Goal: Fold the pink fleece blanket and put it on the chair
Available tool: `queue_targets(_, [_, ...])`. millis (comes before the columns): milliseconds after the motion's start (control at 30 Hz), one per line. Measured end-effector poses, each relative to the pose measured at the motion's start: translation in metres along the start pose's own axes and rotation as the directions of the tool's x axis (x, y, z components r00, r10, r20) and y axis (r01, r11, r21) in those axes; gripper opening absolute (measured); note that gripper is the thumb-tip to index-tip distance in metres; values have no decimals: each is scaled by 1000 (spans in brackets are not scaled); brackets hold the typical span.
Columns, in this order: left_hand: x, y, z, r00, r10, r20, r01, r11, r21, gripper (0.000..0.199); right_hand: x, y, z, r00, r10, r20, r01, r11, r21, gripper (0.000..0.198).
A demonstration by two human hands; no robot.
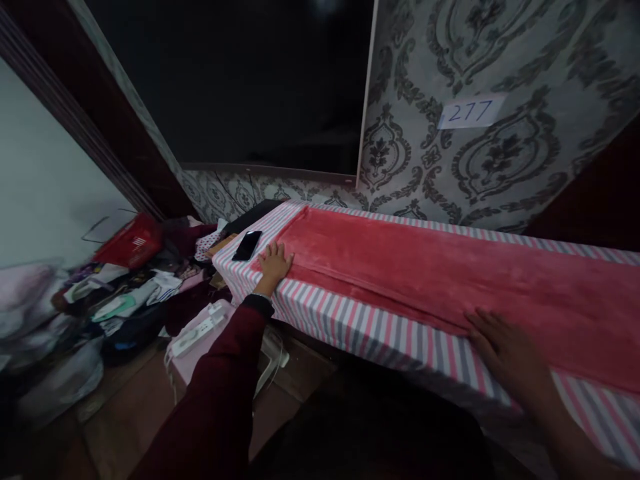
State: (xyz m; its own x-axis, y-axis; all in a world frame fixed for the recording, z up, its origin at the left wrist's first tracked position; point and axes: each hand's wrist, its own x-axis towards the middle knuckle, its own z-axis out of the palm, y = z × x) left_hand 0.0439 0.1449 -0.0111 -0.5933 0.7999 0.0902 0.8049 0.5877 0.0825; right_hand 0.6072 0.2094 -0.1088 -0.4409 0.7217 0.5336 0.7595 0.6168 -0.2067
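Observation:
A long red plush blanket [400, 257] lies folded into a strip along the table. Under it spreads a cloth with pink, grey and white stripes [335, 319]. My left hand [275, 262] rests flat at the blanket's near left corner, fingers spread. Farther right, my right hand [510, 353] lies on the blanket's front edge with its fingers stretched out. Neither hand grips anything. Just left of my left hand, a dark phone [247, 245] lies on the striped cloth.
A large dark TV screen [240, 80] hangs behind the table, beside a paper marked 277 [471, 111]. Clothes [135, 300] are heaped on the floor at left, with a red basket [131, 241]. A white power strip [200, 331] sits below my left arm.

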Motion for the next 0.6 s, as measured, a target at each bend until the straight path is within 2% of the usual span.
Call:
queue_targets(200, [2,-4,-3,1000,-15,17,16,999,-39,70,-2,5,6,1000,-7,-20,7,1000,7,53])
queue_targets(300, [4,4,-8,999,-26,-27,24,999,-47,67,-1,6,9,1000,-9,-25,9,1000,-2,53])
queue_targets(400, [10,16,-13,991,85,-107,-88,996,-22,66,1,6,10,999,-15,-29,15,1000,-18,55])
queue_targets(500, [18,24,-15,970,242,-34,-242,970,1,63,1,6,11,998,-18,-58,17,1000,-20,55])
queue_targets(600, [26,23,-15,978,204,34,-205,979,11,62,2,5,12,994,-15,-107,14,1000,-8,53])
